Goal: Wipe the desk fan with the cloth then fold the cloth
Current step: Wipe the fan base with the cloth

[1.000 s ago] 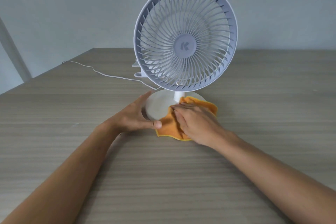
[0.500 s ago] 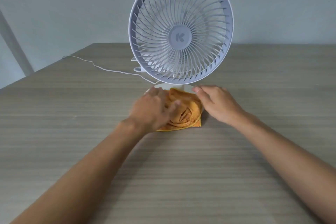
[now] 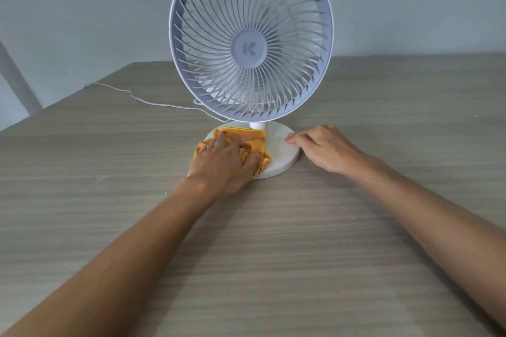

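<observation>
A white desk fan point(image 3: 250, 46) with a round grille stands upright on a round white base point(image 3: 282, 154) in the middle of the wooden table. An orange cloth point(image 3: 253, 141) lies bunched on the left half of the base. My left hand point(image 3: 226, 160) presses flat on the cloth, fingers spread over it. My right hand point(image 3: 324, 148) rests on the right rim of the base, fingertips touching its edge, with no cloth in it.
The fan's thin white cable point(image 3: 142, 100) runs from behind the fan leftwards across the table point(image 3: 273, 254) to its left edge. A grey wall stands behind the table.
The cloth passed from my right hand to my left. My left hand moved onto the base's left side with the cloth; my right hand slid off to the base's right rim.
</observation>
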Motion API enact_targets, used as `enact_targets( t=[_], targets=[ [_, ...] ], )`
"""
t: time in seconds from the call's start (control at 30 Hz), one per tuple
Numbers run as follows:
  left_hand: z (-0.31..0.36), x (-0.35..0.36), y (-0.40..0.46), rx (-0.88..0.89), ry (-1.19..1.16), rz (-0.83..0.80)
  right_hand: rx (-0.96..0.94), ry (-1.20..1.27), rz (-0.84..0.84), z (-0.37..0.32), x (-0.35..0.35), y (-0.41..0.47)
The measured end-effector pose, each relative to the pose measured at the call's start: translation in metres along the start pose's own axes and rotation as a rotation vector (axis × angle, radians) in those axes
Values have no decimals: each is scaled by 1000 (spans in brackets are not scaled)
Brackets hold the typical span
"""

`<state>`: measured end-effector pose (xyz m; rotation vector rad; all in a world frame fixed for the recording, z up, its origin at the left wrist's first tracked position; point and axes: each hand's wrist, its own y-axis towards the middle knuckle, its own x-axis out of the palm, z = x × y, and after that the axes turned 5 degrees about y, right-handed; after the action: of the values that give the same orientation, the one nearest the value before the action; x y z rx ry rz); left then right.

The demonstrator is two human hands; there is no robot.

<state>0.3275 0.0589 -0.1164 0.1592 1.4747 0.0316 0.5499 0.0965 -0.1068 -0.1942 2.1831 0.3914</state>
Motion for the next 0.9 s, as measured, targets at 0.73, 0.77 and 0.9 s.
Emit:
enact_targets(
  t=[0.73,0.77,0.9],
  targets=[
    [-30,4,62,67,-109,-63,65,70,-111,4,-8,20],
    [-28,4,58,57,-107,-67,86,50,-151,2,-10,21],
    [-15,6,44,47,-20,-77,128,-72,-239,-10,-12,22]
  ],
)
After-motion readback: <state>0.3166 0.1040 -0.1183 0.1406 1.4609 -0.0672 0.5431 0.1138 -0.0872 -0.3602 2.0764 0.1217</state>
